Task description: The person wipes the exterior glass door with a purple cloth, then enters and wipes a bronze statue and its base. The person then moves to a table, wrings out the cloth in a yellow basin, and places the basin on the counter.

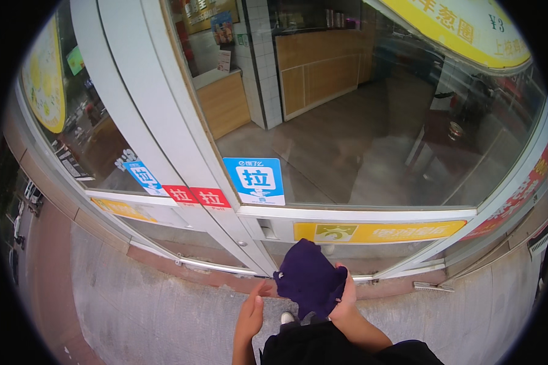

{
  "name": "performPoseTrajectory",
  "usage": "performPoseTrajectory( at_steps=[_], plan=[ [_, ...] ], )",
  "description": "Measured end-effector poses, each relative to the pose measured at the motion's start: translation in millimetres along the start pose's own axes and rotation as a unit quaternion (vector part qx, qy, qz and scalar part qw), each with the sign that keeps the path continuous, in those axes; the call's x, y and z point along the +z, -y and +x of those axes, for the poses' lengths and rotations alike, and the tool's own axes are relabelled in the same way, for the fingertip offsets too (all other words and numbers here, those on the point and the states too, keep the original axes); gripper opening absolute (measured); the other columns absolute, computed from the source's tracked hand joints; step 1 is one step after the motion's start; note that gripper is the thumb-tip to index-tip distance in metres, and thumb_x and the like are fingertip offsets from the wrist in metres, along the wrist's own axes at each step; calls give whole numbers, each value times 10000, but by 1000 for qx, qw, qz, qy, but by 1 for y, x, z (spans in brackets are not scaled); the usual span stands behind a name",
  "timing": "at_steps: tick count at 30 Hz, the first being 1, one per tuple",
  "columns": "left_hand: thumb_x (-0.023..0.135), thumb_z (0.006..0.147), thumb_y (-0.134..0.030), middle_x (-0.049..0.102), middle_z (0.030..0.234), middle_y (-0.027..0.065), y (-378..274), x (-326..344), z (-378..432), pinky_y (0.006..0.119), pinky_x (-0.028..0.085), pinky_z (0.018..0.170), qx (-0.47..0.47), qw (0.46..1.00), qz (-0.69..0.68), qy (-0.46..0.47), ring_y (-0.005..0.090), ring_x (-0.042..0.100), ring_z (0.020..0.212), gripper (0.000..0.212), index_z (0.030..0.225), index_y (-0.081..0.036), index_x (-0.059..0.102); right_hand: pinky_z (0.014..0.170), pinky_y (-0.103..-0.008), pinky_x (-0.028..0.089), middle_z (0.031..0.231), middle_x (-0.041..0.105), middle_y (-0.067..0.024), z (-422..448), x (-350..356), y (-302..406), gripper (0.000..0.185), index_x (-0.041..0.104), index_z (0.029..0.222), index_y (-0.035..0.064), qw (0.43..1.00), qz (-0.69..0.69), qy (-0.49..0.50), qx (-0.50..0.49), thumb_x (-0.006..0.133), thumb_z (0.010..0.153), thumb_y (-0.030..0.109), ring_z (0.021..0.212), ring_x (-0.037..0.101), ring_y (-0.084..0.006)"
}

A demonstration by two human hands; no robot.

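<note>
A dark purple cloth with ragged edges hangs bunched in front of me. My right hand grips it from its right side, and part of the fingers is hidden behind the fabric. To the left of the cloth, my left hand is held out with its fingers extended and holds nothing. Beyond both hands stands a glass door in a white metal frame. Blue pull stickers and red ones mark the door, and a yellow printed strip crosses its lower part.
A reddish step runs along the door's foot, above grey paving. At the right, a broom-like tool lies with its long handle against the shopfront. Wooden counters and a dark table show through the glass.
</note>
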State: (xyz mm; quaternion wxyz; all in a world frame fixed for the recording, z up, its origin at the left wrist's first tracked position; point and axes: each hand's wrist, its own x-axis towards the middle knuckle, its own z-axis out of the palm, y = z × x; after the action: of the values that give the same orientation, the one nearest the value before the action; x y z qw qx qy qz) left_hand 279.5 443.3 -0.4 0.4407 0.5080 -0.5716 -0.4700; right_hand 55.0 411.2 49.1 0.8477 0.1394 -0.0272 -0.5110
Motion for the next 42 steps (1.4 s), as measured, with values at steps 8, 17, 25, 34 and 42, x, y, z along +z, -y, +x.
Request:
performPoseTrajectory(
  at_steps=[8,17,25,34,42],
  plan=[
    [376,975,-265,600,1165,184,-3,-7,4,365,423,925,-5,993,114,14,284,581,1051,457,1344,3,406,890,-391,432,1202,555,-104,-25,-20,59,555,491,1242,19,752,-380,-30,-538,399,875,424,1074,537,-258],
    [364,971,-255,599,1157,205,-2,-24,-11,377,441,895,-27,991,119,-61,301,599,1022,456,1345,4,398,801,-365,464,1532,201,-110,197,-8,-54,798,273,1436,48,150,-951,73,-260,604,746,273,1011,616,-210],
    [353,972,-277,611,1125,215,-4,-17,8,389,452,872,-45,984,168,-42,328,605,1006,471,1338,16,395,532,-210,382,1497,312,61,179,-22,-21,736,355,1423,128,-75,-914,40,-396,578,727,214,520,489,-80],
    [376,962,-258,613,1125,210,-10,23,44,388,442,886,11,981,194,28,342,598,1016,458,1339,0,403,810,-357,438,1395,458,-67,16,-1,159,646,475,1331,110,-134,-884,-88,-440,596,734,327,1065,587,-193],
    [387,976,-262,594,1159,194,-6,65,59,390,427,913,7,970,210,125,314,567,1043,442,1357,-40,400,1079,-473,248,1474,320,-142,-166,51,341,588,366,1388,41,-124,-787,-319,-513,495,845,226,1346,325,-322]
  ],
)
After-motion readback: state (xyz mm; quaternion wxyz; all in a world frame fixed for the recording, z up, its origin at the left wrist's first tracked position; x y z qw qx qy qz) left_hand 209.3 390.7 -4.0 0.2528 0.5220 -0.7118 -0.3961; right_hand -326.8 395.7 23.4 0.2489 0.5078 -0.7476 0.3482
